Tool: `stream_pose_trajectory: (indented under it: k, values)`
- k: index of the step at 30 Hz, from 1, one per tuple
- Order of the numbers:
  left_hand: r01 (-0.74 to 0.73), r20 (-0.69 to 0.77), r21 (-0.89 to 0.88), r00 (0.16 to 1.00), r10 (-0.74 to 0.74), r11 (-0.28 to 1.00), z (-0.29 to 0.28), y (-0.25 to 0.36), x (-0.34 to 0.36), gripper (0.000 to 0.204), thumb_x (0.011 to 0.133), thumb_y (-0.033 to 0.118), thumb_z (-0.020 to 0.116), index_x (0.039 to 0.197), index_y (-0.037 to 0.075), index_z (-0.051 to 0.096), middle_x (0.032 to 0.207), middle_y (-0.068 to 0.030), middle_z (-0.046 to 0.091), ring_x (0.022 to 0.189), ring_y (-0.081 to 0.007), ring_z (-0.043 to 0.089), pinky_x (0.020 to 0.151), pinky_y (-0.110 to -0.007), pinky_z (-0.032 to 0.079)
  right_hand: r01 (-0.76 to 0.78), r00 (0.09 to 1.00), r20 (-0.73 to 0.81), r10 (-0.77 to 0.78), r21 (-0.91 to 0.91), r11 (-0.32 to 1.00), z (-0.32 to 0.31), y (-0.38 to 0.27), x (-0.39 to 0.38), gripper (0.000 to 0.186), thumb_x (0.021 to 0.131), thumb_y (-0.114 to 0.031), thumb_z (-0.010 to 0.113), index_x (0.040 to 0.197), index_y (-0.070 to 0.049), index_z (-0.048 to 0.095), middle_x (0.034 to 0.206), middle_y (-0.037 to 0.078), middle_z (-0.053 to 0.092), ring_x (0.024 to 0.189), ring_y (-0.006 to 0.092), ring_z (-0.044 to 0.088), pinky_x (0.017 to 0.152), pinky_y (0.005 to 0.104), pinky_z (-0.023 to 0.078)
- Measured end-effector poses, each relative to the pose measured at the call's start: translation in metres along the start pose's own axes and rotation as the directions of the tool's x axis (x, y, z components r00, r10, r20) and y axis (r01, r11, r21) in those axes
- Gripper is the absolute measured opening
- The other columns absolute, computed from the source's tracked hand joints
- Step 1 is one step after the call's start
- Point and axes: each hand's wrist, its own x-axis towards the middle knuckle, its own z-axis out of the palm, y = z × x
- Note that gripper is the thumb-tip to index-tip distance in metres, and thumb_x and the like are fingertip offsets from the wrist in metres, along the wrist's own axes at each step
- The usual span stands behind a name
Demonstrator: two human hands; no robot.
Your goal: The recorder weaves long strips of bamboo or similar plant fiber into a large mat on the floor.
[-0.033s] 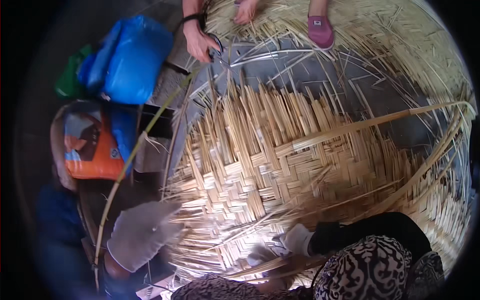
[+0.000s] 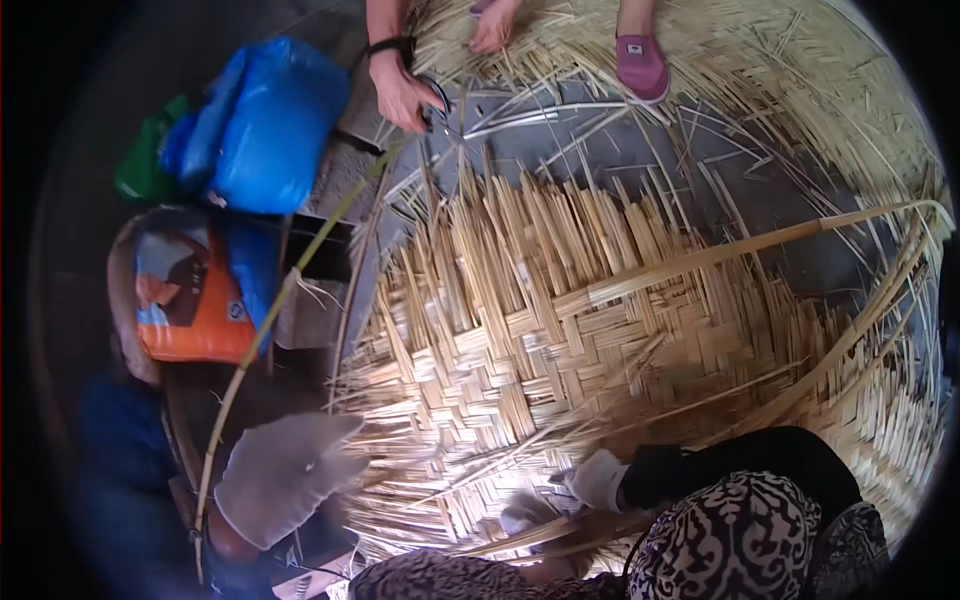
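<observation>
A large half-woven mat of pale split strips (image 2: 560,340) lies before me, its loose ends fanning toward the far side and the left. My left hand (image 2: 285,480), in a light grey glove, is held at the mat's left edge by the loose strip ends. Its fingers are apart, with nothing visible between them. Near the mat's front edge is my right hand (image 2: 527,512), also gloved, low over the strips and smeared by motion. Its fingers cannot be made out. A long strip (image 2: 700,255) crosses the mat and bends back at the far right.
Across the mat, another person's hand (image 2: 403,98) holds scissors (image 2: 440,112); their pink shoe (image 2: 642,68) rests on the woven strips. At left are a blue bag (image 2: 280,125), an orange packet (image 2: 195,315) and a long greenish cane (image 2: 265,325). My patterned clothing (image 2: 745,530) fills the lower right.
The view has shifted slightly, so the bags and the far person's hand appear a little lower and farther right. My left hand stays beside the mat's left edge.
</observation>
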Motion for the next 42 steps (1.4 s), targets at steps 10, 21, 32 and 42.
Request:
stream_pose_trajectory:
  k: [10,21,32,42]
  values:
    - [0.388,0.102,-0.286,0.922,-0.374,0.876,-0.112,0.06,-0.018,0.035,0.079,0.032,0.061,0.102,0.004,0.06,0.083,-0.0118,0.063,0.073,-0.0167,0.062,0.064,-0.026,0.048,-0.054,0.998,-0.006,0.07,0.556,0.829,-0.043,0.019,-0.022,0.021,0.069,-0.016,0.058,0.088,-0.005,0.058,0.075,0.015,0.061,0.07,0.0282,0.061,0.06,0.0372,0.048]
    - [-0.34,-0.43,-0.399,0.89,0.153,0.852,0.143,0.063,0.238,0.026,0.084,0.017,0.056,0.104,0.001,0.058,0.097,-0.0131,0.061,0.09,-0.0183,0.059,0.079,-0.026,0.046,0.527,0.764,-0.222,0.606,0.756,-0.388,-0.122,0.1,-0.092,0.024,0.078,-0.015,0.051,0.098,-0.002,0.046,0.075,0.007,0.052,0.072,0.0113,0.056,0.06,0.0288,0.052]
    - [-0.449,-0.591,-0.533,0.804,0.064,0.717,0.172,0.128,0.296,0.032,0.085,0.031,0.052,0.1,0.003,0.059,0.092,-0.0148,0.061,0.088,-0.0241,0.059,0.075,-0.028,0.046,0.633,0.6,-0.237,0.764,0.725,-0.272,-0.145,0.153,-0.11,0.016,0.081,-0.016,0.048,0.093,-0.005,0.045,0.072,0.004,0.051,0.056,0.0107,0.049,0.047,0.0243,0.044]
    - [-0.322,-0.328,-0.687,0.937,0.117,0.651,0.151,0.136,0.294,0.036,0.084,0.038,0.052,0.075,0.003,0.058,0.06,-0.0125,0.058,0.055,-0.0291,0.055,0.052,-0.036,0.041,0.25,0.318,-0.483,0.816,0.873,0.419,-0.149,0.15,-0.097,0.032,0.078,-0.007,0.05,0.11,-0.006,0.047,0.065,0.005,0.052,0.056,0.0151,0.052,0.052,0.0293,0.045]
